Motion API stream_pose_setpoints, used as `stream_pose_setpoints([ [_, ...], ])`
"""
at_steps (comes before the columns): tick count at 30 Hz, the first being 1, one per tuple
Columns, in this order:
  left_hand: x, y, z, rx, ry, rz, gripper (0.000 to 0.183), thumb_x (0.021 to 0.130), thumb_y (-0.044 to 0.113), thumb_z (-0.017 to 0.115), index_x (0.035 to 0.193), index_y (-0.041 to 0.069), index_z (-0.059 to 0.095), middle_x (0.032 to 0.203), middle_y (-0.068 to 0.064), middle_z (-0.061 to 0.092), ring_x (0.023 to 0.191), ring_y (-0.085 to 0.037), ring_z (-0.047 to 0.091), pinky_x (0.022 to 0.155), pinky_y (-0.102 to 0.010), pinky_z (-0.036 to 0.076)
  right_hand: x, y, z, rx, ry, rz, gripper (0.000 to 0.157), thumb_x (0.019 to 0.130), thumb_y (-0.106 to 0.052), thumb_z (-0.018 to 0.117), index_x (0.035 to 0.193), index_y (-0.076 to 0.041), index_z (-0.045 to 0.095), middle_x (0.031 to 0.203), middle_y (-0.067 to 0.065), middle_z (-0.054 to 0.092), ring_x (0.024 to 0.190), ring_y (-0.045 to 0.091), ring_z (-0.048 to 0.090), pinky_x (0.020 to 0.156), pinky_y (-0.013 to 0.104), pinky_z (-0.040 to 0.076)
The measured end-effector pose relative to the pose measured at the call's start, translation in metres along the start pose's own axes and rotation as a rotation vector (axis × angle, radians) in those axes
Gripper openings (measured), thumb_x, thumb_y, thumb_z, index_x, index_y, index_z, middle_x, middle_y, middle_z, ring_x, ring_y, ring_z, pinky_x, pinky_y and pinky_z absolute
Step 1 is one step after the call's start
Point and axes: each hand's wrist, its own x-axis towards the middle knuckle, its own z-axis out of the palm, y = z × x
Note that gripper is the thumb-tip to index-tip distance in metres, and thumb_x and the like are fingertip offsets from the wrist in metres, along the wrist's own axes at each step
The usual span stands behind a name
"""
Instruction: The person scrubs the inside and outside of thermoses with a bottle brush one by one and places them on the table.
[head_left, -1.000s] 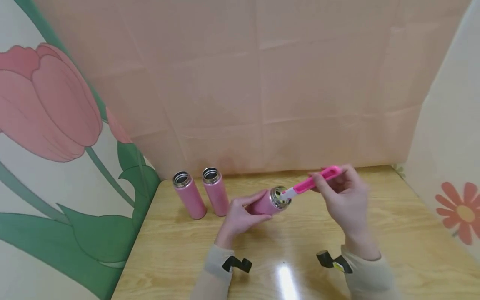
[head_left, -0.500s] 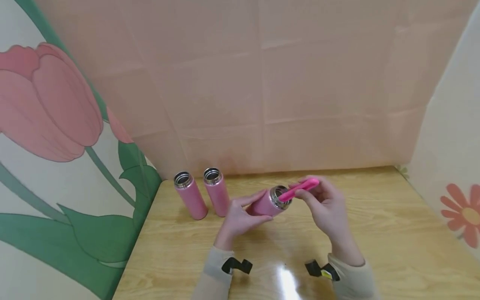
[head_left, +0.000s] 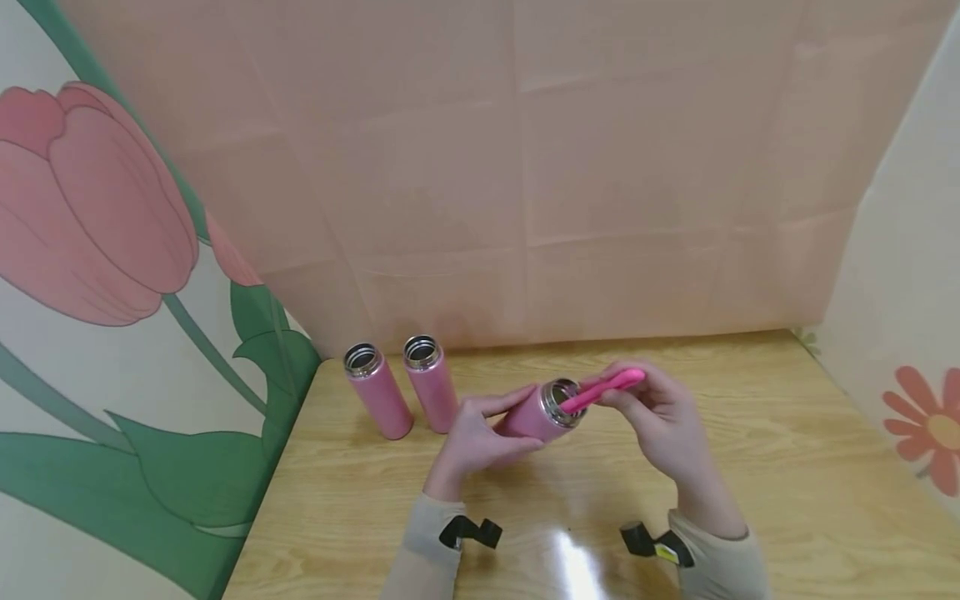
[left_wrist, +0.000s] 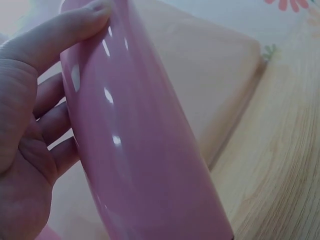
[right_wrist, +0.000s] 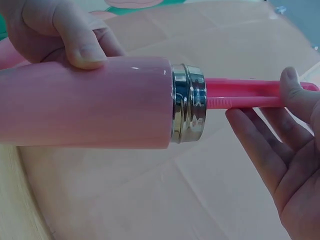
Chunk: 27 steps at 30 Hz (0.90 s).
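Note:
My left hand (head_left: 483, 437) grips a pink metal bottle (head_left: 527, 417) round its body, tilted with its open steel neck toward the right. In the left wrist view the thumb and fingers wrap the smooth pink bottle wall (left_wrist: 135, 130). With thumb and fingers, my right hand (head_left: 663, 417) pinches the pink handle of a bottle brush (head_left: 606, 389). Its head and part of the handle are hidden inside the bottle. Seen from the right wrist, the pink brush handle (right_wrist: 245, 92) runs straight into the threaded steel neck (right_wrist: 189, 103).
Two more pink bottles, a left one (head_left: 380, 392) and a right one (head_left: 432, 385), stand uncapped on the wooden table (head_left: 780, 433) left of my hands. A plain peach sheet (head_left: 525, 167) hangs behind the table, and flower-printed panels (head_left: 97, 208) flank it.
My right hand has moved left and slid the brush deeper into the bottle, so its white shaft no longer shows. The left hand and the two standing bottles stay about where they were.

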Motion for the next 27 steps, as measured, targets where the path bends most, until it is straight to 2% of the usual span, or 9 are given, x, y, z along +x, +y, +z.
stream_pose_setpoints([
  [4,-0.001,0.000,-0.002,-0.005,-0.029,-0.014,0.071,0.084,0.020,0.095,0.148,0.032,0.066,0.143,0.012,0.067,0.131,-0.014,0.064,0.113,-0.043,0.050,0.000,0.000,0.000,0.035,-0.010,-0.020,0.019,0.096,0.026,0.056,0.112,0.018,0.063,0.111,0.018,0.078,0.099,0.020,0.077,0.086,0.028,0.062],
  [9,-0.002,0.000,-0.003,0.011,-0.055,-0.032,0.072,0.085,0.022,0.095,0.149,0.033,0.065,0.144,0.012,0.067,0.132,-0.016,0.064,0.112,-0.042,0.050,0.000,-0.002,-0.002,0.079,0.025,-0.029,0.018,0.097,0.027,0.054,0.113,0.022,0.060,0.111,0.021,0.077,0.100,0.022,0.077,0.086,0.031,0.063],
  [12,-0.003,0.000,-0.004,0.024,-0.051,-0.054,0.071,0.084,0.024,0.095,0.148,0.034,0.065,0.143,0.012,0.067,0.131,-0.016,0.064,0.113,-0.048,0.049,0.000,-0.005,-0.006,0.123,0.107,-0.016,0.018,0.098,0.026,0.052,0.115,0.025,0.056,0.111,0.022,0.077,0.100,0.024,0.078,0.085,0.034,0.064],
  [14,-0.003,0.000,-0.004,0.030,-0.046,-0.060,0.072,0.083,0.024,0.096,0.147,0.035,0.066,0.143,0.013,0.067,0.130,-0.016,0.064,0.113,-0.053,0.048,0.000,-0.009,-0.009,0.148,0.190,0.007,0.017,0.100,0.024,0.051,0.117,0.027,0.054,0.110,0.022,0.077,0.099,0.025,0.079,0.083,0.035,0.064],
  [19,-0.003,-0.001,-0.006,0.030,-0.051,-0.039,0.071,0.084,0.023,0.095,0.148,0.034,0.066,0.144,0.013,0.066,0.131,-0.016,0.064,0.112,-0.056,0.048,-0.001,-0.019,-0.018,0.097,0.373,0.117,0.019,0.103,0.015,0.055,0.120,0.026,0.055,0.107,0.020,0.079,0.095,0.024,0.079,0.081,0.035,0.064],
  [23,-0.002,-0.002,-0.007,0.041,-0.070,-0.011,0.071,0.086,0.023,0.094,0.150,0.030,0.064,0.147,0.011,0.065,0.133,-0.016,0.063,0.113,-0.052,0.049,-0.002,-0.024,-0.022,0.049,0.421,0.181,0.022,0.104,0.011,0.058,0.121,0.024,0.056,0.105,0.017,0.080,0.094,0.023,0.079,0.081,0.035,0.064],
  [27,-0.002,-0.003,-0.007,0.043,-0.073,-0.004,0.072,0.085,0.022,0.095,0.150,0.031,0.064,0.147,0.012,0.064,0.133,-0.015,0.063,0.113,-0.045,0.050,-0.003,-0.027,-0.023,0.093,0.438,0.140,0.021,0.103,0.014,0.057,0.120,0.026,0.056,0.105,0.022,0.079,0.094,0.026,0.080,0.081,0.036,0.064],
])
